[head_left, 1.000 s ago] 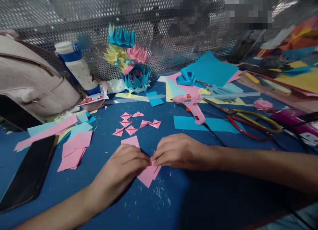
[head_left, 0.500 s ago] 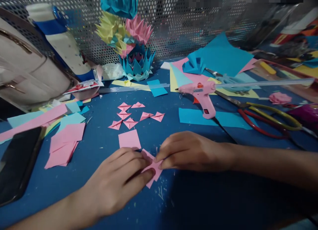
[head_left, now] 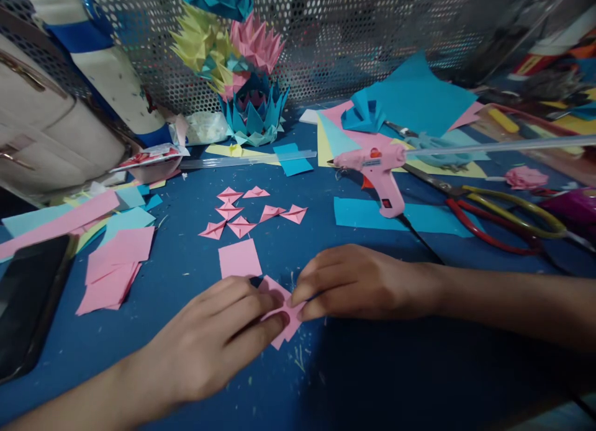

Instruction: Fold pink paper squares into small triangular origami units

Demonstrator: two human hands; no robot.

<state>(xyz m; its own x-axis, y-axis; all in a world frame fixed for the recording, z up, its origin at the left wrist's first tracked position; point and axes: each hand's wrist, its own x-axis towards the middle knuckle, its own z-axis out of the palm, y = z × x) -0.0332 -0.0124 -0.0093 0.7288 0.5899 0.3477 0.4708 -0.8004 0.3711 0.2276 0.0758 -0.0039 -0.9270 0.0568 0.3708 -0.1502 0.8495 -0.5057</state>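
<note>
Between my hands a small pink paper [head_left: 292,325] lies on the blue table, partly folded, its middle covered by fingertips. My left hand [head_left: 216,335] presses and grips its left side with thumb and fingers. From the right, my right hand [head_left: 347,283] pinches the paper's right corner. A flat pink square [head_left: 239,259] rests just beyond my left fingers. Farther back lie several small folded pink pieces [head_left: 240,226]. To the left sits a stack of pink squares [head_left: 109,282].
A pink glue gun [head_left: 384,173] with its cord, scissors [head_left: 493,217] and a blue strip [head_left: 354,213] lie at the right. A black phone [head_left: 35,300] is at the left edge. Folded paper flowers [head_left: 254,111], a bottle [head_left: 105,71] and a bag [head_left: 51,114] stand behind.
The whole view has shifted slightly. Both hands keep their hold on the pink paper, with hardly any change in their fingers.
</note>
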